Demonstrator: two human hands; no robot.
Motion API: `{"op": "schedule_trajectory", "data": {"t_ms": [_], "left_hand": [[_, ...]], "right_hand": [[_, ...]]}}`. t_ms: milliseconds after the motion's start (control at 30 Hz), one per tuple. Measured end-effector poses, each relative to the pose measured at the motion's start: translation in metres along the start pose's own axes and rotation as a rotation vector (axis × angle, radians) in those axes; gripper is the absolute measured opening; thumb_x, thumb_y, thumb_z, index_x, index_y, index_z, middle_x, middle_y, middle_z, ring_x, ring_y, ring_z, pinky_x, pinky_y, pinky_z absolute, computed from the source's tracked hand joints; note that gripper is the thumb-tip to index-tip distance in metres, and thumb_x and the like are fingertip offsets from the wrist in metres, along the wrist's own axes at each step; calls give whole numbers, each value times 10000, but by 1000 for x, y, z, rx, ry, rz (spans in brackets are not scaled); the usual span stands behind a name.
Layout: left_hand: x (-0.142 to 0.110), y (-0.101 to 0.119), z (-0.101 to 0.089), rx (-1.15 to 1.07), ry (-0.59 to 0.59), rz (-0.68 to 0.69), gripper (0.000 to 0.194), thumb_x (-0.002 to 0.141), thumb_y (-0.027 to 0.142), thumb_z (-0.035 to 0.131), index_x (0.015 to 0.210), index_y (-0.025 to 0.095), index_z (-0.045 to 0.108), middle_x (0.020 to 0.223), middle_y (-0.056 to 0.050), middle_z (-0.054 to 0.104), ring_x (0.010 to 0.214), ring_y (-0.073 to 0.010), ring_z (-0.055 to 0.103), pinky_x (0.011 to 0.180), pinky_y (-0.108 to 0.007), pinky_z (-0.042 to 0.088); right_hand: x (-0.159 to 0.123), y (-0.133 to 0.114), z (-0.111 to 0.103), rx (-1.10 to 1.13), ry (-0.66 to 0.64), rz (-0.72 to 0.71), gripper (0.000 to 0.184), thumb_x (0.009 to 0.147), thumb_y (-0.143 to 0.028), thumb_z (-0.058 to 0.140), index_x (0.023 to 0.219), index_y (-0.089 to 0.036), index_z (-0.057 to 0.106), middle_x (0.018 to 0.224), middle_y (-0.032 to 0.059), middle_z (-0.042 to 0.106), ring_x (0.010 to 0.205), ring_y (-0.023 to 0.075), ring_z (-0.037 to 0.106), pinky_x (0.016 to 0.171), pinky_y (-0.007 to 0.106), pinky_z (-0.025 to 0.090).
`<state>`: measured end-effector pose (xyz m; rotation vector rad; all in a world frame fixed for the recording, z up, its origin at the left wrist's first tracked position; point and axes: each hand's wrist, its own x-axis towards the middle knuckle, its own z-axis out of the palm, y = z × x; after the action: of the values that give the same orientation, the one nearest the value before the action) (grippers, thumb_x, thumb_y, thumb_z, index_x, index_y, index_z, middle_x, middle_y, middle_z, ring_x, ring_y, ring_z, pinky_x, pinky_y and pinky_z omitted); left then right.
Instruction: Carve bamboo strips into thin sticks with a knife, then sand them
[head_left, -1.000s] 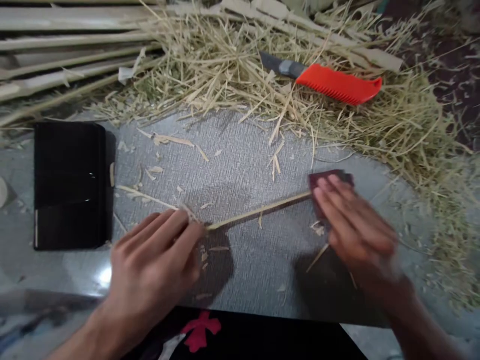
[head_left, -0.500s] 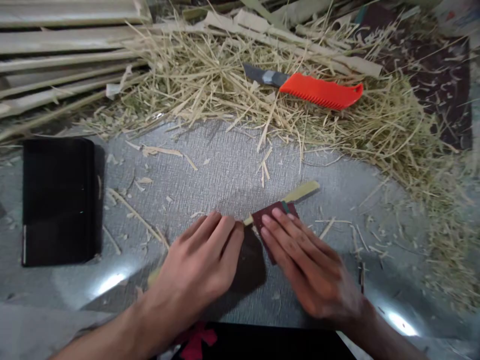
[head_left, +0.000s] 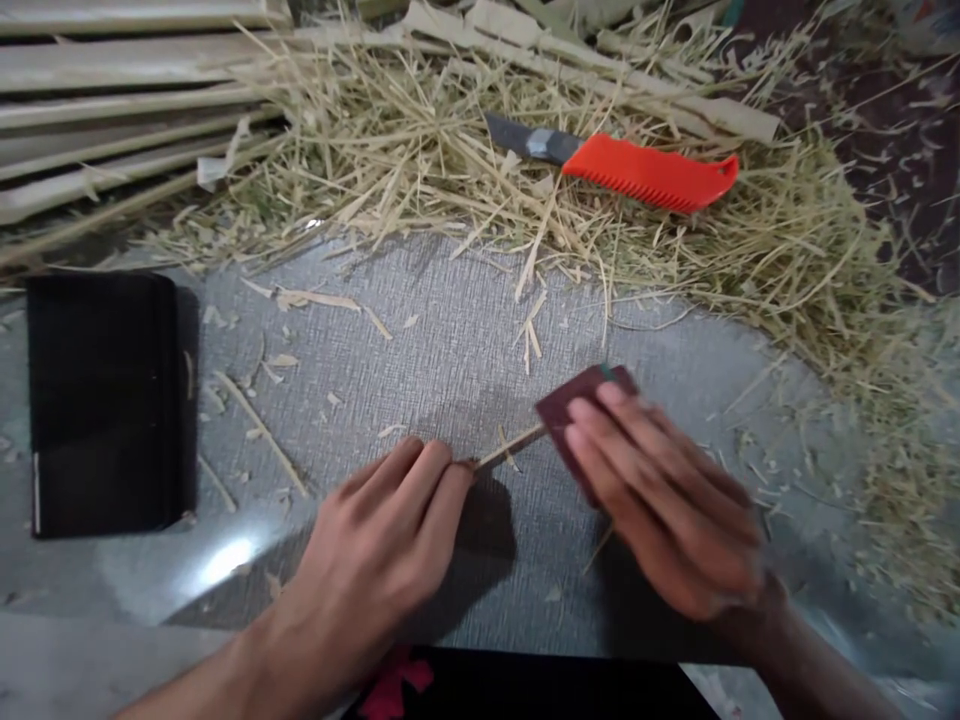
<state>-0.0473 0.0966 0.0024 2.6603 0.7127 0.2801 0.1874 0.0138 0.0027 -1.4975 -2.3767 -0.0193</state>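
My left hand (head_left: pixel 386 540) is closed, its fingertips pinching the near end of a thin pale bamboo strip (head_left: pixel 517 441) just above the table. Toward the right, the strip runs under a folded piece of dark maroon sandpaper (head_left: pixel 566 410) with a small green mark at its top edge. My right hand (head_left: pixel 660 500) lies over this sandpaper, fingers together and pressed on it; its thumb is hidden beneath. The strip's far end is covered by the sandpaper and hand.
A knife with an orange handle (head_left: pixel 652 172) rests on a heap of thin shavings (head_left: pixel 420 170) at the back. Long split bamboo pieces (head_left: pixel 135 65) lie at the back left. A black tablet-like object (head_left: pixel 101 405) is on the grey table (head_left: pixel 420 350) at left.
My right hand has slid right along the strip with the sandpaper, baring more of the strip between my hands. My left hand has shifted slightly left and keeps its pinch.
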Motion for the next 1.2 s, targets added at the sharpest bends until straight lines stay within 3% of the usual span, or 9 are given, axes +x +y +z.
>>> {"op": "schedule_trajectory", "data": {"t_ms": [100, 233, 400, 600, 800, 1200], "left_hand": [[0, 2, 3, 80, 58, -22, 265, 879, -35, 482, 735, 153, 602, 665, -17, 531, 560, -167, 501, 451, -302, 383], [-1, 8, 7, 123, 111, -36, 342, 823, -79, 443, 628, 187, 537, 594, 0, 495, 492, -158, 468, 426, -309, 342], [-4, 13, 8, 125, 147, -25, 324, 831, -60, 467, 637, 189, 540, 588, 2, 524, 484, -159, 494, 426, -315, 341], [-5, 12, 8, 149, 138, -27, 316, 837, -62, 461, 670, 184, 568, 584, 8, 534, 477, -160, 511, 426, -316, 346], [-6, 14, 9, 146, 134, -31, 330, 824, -66, 454, 646, 194, 554, 572, 7, 511, 473, -163, 490, 425, -318, 335], [-5, 14, 9, 139, 145, -36, 362, 800, -84, 435, 602, 205, 526, 556, 8, 473, 463, -165, 440, 423, -323, 304]], "right_hand": [[0, 2, 4, -12, -62, -46, 420, 904, -4, 469, 1317, 27, 541, 1374, 190, 555, 1381, 304, 431, 1116, 449, 484], [-3, 6, 3, -116, -57, 59, 506, 899, 8, 492, 1403, 11, 453, 1381, 200, 546, 1381, 298, 435, 1119, 466, 474], [-5, 4, 2, -75, -38, 40, 446, 902, 1, 495, 1346, 39, 508, 1353, 212, 568, 1359, 297, 468, 1116, 446, 480], [-6, 9, 4, -47, -30, 20, 417, 911, -11, 481, 1320, 59, 522, 1354, 228, 561, 1356, 314, 468, 1106, 468, 485], [-7, 11, 1, -81, -36, 54, 539, 896, 3, 502, 1430, -7, 432, 1375, 204, 551, 1377, 292, 444, 1111, 467, 483], [-6, 7, 7, -109, -27, 49, 515, 882, 23, 472, 1397, 41, 451, 1360, 241, 554, 1384, 306, 434, 1110, 468, 473]]}}
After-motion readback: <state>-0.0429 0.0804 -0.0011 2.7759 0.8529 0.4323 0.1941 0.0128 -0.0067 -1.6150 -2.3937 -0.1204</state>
